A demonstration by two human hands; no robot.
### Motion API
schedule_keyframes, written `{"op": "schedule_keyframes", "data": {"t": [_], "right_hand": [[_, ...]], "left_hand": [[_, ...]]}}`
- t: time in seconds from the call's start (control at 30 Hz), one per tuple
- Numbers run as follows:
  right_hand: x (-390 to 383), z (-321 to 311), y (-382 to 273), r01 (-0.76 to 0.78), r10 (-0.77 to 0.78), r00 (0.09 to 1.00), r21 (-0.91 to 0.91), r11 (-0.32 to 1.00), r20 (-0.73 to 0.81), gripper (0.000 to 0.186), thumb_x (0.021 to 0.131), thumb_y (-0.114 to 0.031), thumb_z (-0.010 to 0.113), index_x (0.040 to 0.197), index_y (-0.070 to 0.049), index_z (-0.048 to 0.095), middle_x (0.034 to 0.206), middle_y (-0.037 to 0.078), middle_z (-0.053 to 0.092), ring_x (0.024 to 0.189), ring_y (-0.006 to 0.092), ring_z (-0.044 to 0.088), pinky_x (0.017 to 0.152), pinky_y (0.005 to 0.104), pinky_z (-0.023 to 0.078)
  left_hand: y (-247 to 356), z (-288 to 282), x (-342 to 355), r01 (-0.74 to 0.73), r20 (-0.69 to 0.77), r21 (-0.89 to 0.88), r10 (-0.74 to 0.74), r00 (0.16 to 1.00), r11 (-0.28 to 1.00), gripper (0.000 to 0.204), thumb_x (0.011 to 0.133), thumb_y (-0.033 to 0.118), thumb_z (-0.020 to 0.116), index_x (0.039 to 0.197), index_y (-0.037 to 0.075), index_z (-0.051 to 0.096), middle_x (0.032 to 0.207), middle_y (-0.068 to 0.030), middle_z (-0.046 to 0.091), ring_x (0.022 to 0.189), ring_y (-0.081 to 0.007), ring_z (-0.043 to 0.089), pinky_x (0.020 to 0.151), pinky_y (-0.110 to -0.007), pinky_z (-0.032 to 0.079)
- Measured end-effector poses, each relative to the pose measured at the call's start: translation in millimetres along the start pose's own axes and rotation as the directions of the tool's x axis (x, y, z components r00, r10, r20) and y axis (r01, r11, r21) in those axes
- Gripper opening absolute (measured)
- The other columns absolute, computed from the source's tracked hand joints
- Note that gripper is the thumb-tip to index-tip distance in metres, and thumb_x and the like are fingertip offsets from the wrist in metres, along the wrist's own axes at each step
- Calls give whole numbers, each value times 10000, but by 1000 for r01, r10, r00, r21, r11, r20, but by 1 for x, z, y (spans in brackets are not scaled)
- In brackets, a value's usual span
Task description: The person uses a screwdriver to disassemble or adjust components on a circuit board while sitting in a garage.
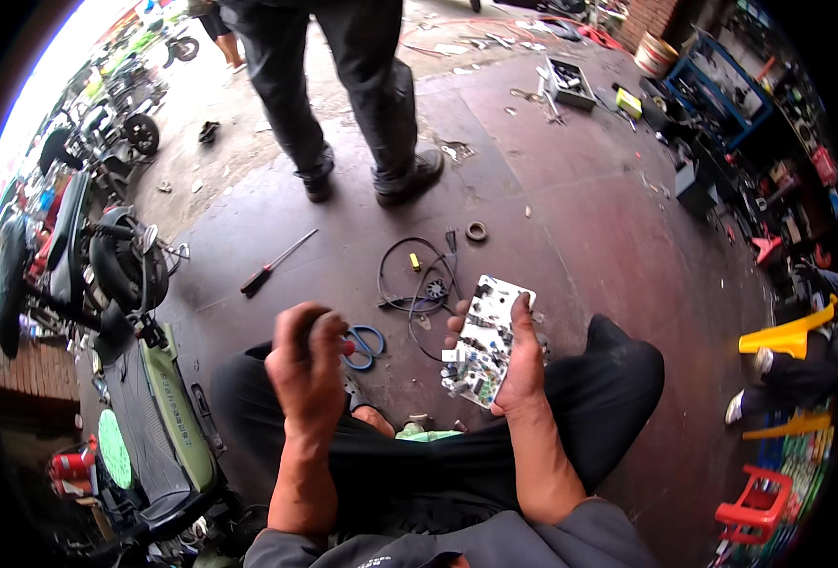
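My right hand (525,371) grips a white circuit board (495,317) crowded with dark parts, its thumb lying along the right edge. The board is held tilted above my crossed legs. My left hand (305,374) is raised to the left, fingers curled. A small red piece (348,347) shows beside its fingers; what the hand holds is not clear. Partly behind that hand, blue-handled scissors (368,347) lie on the floor. Further off lie a screwdriver (277,265) and a black cable (381,275) with a plug, a small yellow piece (415,261) within its loop.
A brownish ring (477,231) rests beyond the board. Another person's legs (357,104) stand ahead. Scooters (154,407) line the left side. On the right are a yellow stool (790,327), a red stool (755,506) and cluttered shelving. A grey bin (570,83) sits at the back right.
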State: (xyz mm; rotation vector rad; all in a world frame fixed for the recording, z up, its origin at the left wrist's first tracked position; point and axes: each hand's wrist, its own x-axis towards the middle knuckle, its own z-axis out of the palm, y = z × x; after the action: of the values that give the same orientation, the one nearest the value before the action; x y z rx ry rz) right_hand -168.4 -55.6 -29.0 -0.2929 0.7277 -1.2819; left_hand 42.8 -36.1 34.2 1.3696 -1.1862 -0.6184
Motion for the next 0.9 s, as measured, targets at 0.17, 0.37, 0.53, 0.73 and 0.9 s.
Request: {"op": "schedule_keyframes", "data": {"t": [0.17, 0.37, 0.53, 0.73, 0.9], "right_hand": [[4, -13, -1, -29, 27, 1000, 102, 994, 15, 607, 924, -594, 506, 1169, -43, 580, 1015, 140, 661, 829, 282, 684, 710, 424, 598], [5, -17, -3, -43, 33, 998, 166, 985, 62, 606, 907, -594, 536, 1175, -53, 579, 1029, 139, 658, 886, 292, 681, 712, 448, 601], [5, -15, -4, -62, 53, 996, 151, 987, 67, 605, 931, -587, 497, 1213, -55, 553, 1059, 132, 658, 891, 268, 679, 718, 424, 589], [-6, -13, -2, -85, 90, 995, 115, 990, -34, 612, 933, -598, 474, 1196, -55, 574, 1003, 120, 673, 809, 282, 679, 669, 438, 586], [-7, 6, -6, 8, -36, 980, -145, 989, -194, 626, 912, -665, 453, 983, -67, 624, 792, 92, 655, 654, 232, 649, 594, 378, 567]], "left_hand": [[9, -2, -32, -107, -41, -400, 99, 994, 910, 284, 942, 214, 632, 1101, 4, 526, 910, -180, 654, 664, -193, 638, 554, -279, 515], [2, 19, -51, -101, 49, -462, 138, 989, 881, 257, 917, 163, 662, 1037, -21, 529, 943, -180, 630, 846, -230, 634, 673, -323, 574], [-6, 15, -52, -56, 176, -540, 178, 968, 840, 210, 902, -18, 624, 1080, -34, 514, 1022, -216, 633, 873, -243, 660, 718, -316, 569], [9, 11, -44, -23, 352, -324, 142, 925, 946, 181, 868, -90, 607, 1040, -45, 570, 1019, -173, 647, 918, -224, 667, 779, -300, 548], [9, -6, -28, -50, 565, -46, 68, 822, 998, 235, 869, 36, 695, 1087, 0, 613, 986, -107, 690, 892, -171, 688, 765, -289, 548]]}}
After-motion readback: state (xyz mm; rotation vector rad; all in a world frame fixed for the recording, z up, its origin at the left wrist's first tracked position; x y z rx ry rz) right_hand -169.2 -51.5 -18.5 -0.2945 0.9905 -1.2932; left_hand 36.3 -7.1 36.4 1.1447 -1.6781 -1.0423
